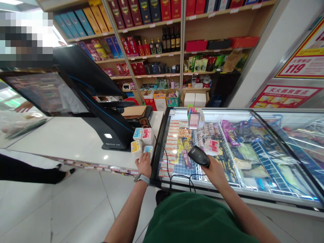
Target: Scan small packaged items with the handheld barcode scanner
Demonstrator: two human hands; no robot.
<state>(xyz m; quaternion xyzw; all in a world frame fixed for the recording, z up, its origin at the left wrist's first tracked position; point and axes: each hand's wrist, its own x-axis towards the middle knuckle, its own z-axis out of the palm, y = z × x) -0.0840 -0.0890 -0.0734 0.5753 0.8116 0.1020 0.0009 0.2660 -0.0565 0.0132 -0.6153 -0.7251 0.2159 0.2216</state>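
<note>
So the thing I'm looking at is a small white tub with a blue label [148,149], sitting on the table [76,138], near right-hand corner of a little cluster of four. It looks blocky with rounded corners and pretty much square on top, so no real long axis to line up with. Fingers hide part of the label, and I can't read the print.

My left hand [144,165] is the nearer one by a mile: it comes in from the near side, fingertips on the tub, so the tub's straight ahead of it. Fingers are a bit spread, but honestly can't tell if they're pinching or just resting.

Around it: yellow-labelled tub [136,146] to the left, red-labelled tub [146,134] behind, another blue one [138,133] diagonally back, black monitor stand [115,135] just left of those.

Right hand [214,170] is over the freezer [163,126], closed round a black handheld scanner [198,156], long axis slanting away and left, head end toward the tubs. One more red-labelled tub [212,147] sits on the glass, just beyond that hand.
</note>
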